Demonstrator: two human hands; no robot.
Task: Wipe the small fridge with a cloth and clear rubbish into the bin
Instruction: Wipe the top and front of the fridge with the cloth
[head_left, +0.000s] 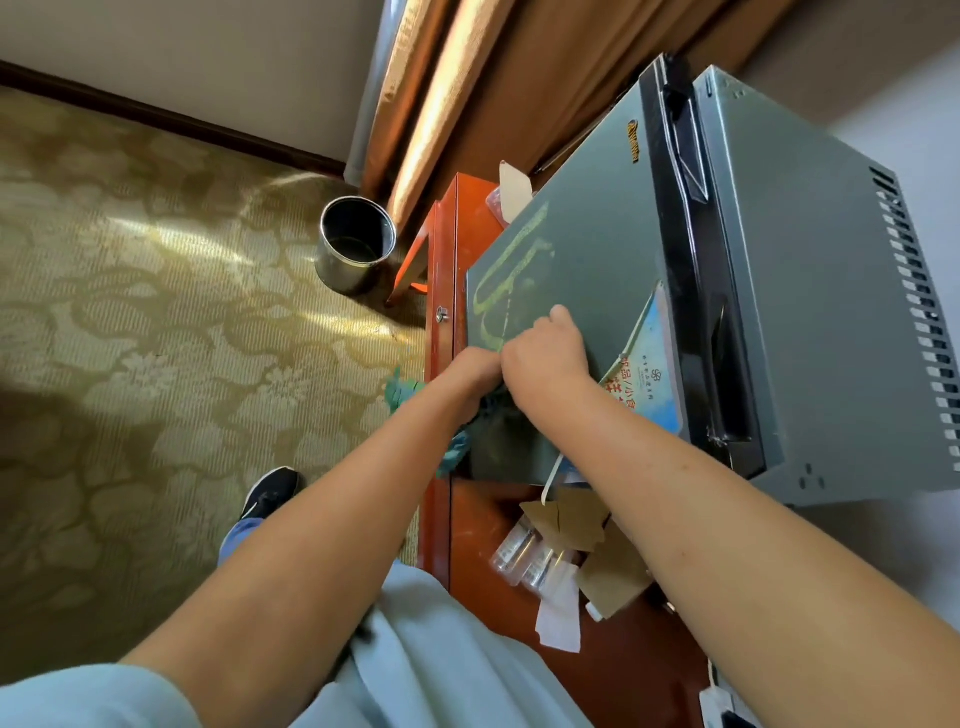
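Note:
The small grey fridge (597, 244) stands on a red-brown wooden cabinet (441, 270), its door bearing yellowish smears low on the left. Both my hands meet at the door's lower left corner. My left hand (475, 371) and my right hand (548, 353) are curled round a teal cloth (457, 449), which hangs in folds below them; how much of the cloth lies under the hands is hidden. A round metal bin (355, 244) sits on the carpet to the left of the cabinet. Rubbish lies on the cabinet top: torn cardboard pieces (576, 525), small clear bottles (519, 556) and white paper (558, 618).
A blue printed card (652, 358) leans against the fridge door. More cardboard (514, 192) lies behind the fridge's left edge. Orange-brown curtains (467, 78) hang at the back. Patterned carpet (156, 312) spreads to the left, with my shoe (270, 491) on it.

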